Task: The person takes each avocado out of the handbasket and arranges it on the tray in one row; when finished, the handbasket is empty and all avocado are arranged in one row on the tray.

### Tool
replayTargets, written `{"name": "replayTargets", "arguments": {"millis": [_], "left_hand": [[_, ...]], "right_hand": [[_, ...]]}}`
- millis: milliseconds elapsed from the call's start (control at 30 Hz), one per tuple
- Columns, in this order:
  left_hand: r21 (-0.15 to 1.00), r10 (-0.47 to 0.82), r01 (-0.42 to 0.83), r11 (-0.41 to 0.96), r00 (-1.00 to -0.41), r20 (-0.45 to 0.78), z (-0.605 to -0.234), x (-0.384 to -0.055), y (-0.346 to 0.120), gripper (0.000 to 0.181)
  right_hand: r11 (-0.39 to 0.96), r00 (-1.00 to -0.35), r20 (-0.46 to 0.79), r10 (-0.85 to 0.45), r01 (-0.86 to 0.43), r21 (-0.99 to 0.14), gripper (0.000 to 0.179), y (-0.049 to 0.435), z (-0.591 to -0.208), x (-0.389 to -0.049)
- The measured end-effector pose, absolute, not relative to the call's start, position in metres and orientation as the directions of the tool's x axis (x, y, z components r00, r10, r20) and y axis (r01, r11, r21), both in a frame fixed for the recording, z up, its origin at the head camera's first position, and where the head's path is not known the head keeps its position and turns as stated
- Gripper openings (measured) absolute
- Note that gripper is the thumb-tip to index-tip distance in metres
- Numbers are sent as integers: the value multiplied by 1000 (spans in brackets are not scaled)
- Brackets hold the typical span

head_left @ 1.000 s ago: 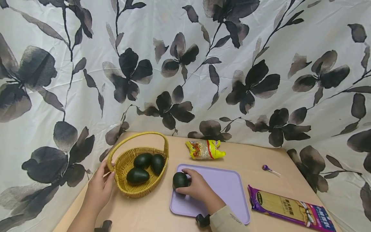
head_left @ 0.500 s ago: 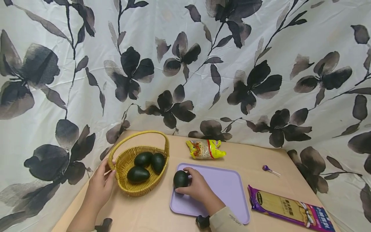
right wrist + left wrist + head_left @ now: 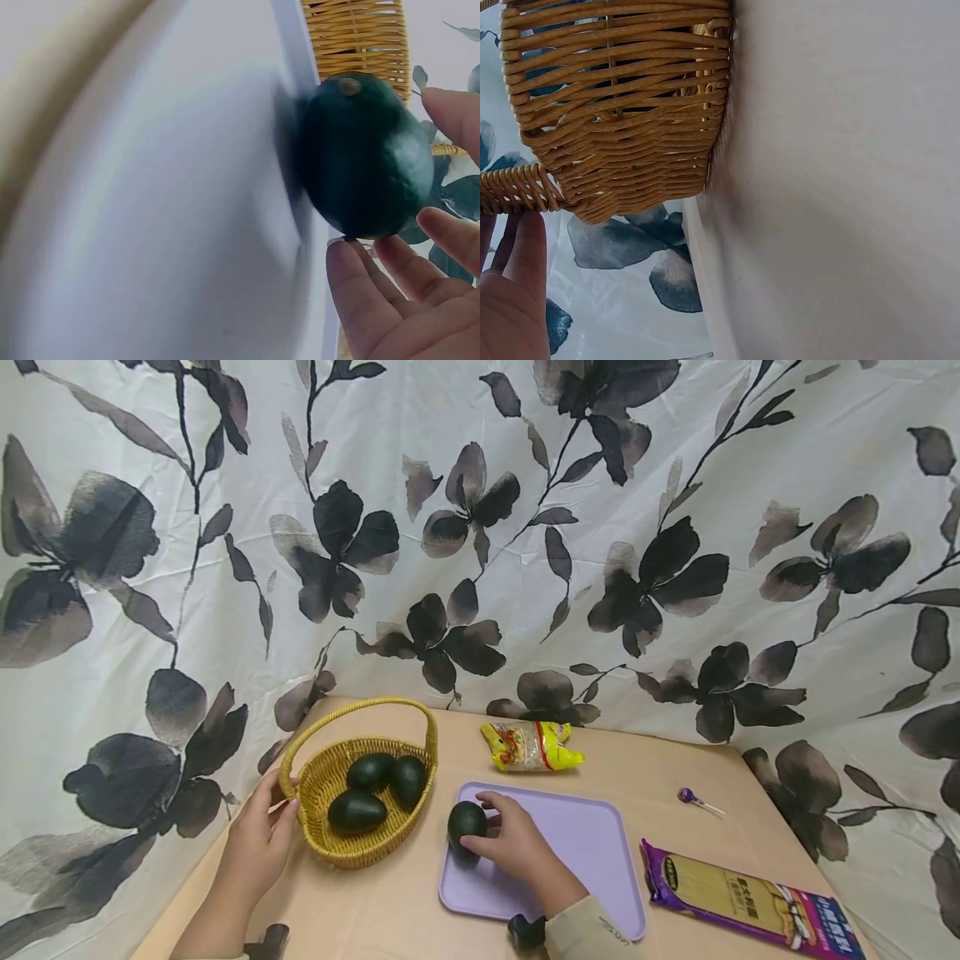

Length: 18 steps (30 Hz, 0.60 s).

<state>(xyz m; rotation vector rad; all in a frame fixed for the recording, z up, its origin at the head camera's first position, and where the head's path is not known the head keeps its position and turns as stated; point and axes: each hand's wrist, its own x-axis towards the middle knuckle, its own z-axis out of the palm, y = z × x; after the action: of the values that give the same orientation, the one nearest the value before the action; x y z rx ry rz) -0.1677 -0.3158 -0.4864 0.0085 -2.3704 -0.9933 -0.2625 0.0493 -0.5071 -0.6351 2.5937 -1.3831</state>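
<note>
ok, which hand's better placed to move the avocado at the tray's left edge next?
Likely the right hand: it's right at that avocado, while the left hand is over at the basket handle.

We have the fingers of our left hand (image 3: 514, 307) against the handle (image 3: 517, 189) of a golden-brown, open-woven wicker basket (image 3: 630, 112), whose base touches a smooth, pale beige tabletop (image 3: 840, 187). Between the strands we see dark blue-green patches, too broken up to identify. Behind hangs white cloth (image 3: 619, 311) printed with grey-blue petals.
</note>
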Motion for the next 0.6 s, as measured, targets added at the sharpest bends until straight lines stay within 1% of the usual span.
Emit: {"name": "replayTargets", "arguments": {"millis": [267,600], "left_hand": [[650,-223,186,737,-840,494,-488,-168,-318,51],[652,-213,200,732,-841,498,-487,-169,-317,50]], "right_hand": [[469,-905,80,-418,-290,-834,70,47,-494,-263],[446,-891,104,-443,-320,-836,65,39,-477,-265]]}}
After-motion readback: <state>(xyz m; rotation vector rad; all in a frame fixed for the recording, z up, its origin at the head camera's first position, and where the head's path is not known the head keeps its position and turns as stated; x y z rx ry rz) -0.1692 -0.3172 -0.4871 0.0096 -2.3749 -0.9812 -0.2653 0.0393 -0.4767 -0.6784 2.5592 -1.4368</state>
